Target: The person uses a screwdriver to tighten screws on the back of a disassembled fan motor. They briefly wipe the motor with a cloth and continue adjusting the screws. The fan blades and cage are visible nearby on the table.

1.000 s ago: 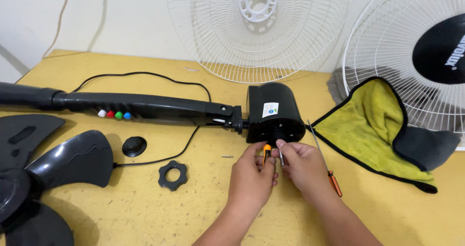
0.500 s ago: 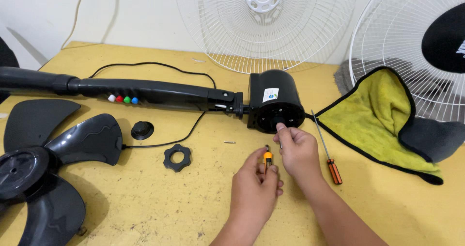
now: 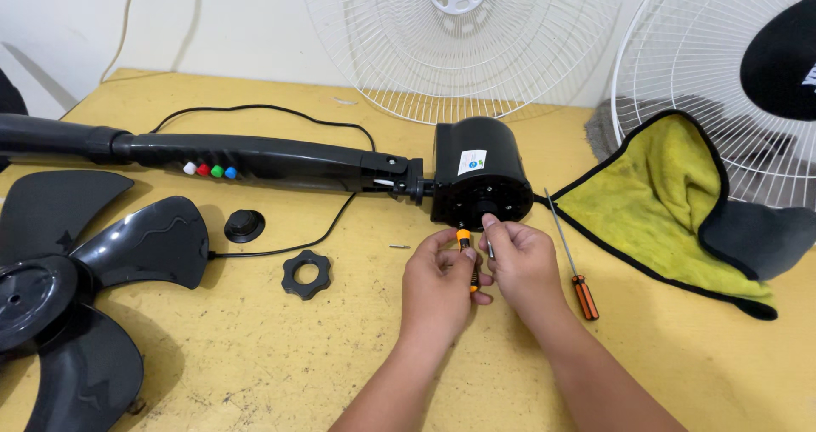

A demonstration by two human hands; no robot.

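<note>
Our left hand point(image 3: 440, 283): closed around a small orange-handled screwdriver point(image 3: 465, 243), its tip pointing up at the lower face of the motor housing.
Our right hand point(image 3: 520, 262): fingertips pinched at the housing face, just beside the screwdriver; a thin metal piece, perhaps a screw, shows between the fingers, though we cannot tell for sure.
Loose screw point(image 3: 399, 247): lies on the yellow table point(image 3: 255, 364) just left of our hands.
Second screwdriver point(image 3: 572, 266): long shaft, orange handle, resting on the table to the right of our right hand, untouched.
Black plastic nut point(image 3: 306, 274): scalloped ring, lying apart to the left.
Fan blade point(image 3: 76, 296): black, already off the motor, lying at the near left edge.
Round black cap point(image 3: 245, 225): sits near the power cord point(image 3: 280, 117).
Fan motor housing point(image 3: 480, 181): black drum lying on its side at the table's centre, joined to the black stand pole point(image 3: 238, 160) with coloured buttons.
Yellow cloth point(image 3: 671, 202): spread to the right, partly under a dark grey cloth.
White wire grilles point(image 3: 459, 49): both off the fan, leaning against the far wall.
Progress, as we judge it: grilles, blade, nut and cap are off; the work at the housing face screws is under way.
</note>
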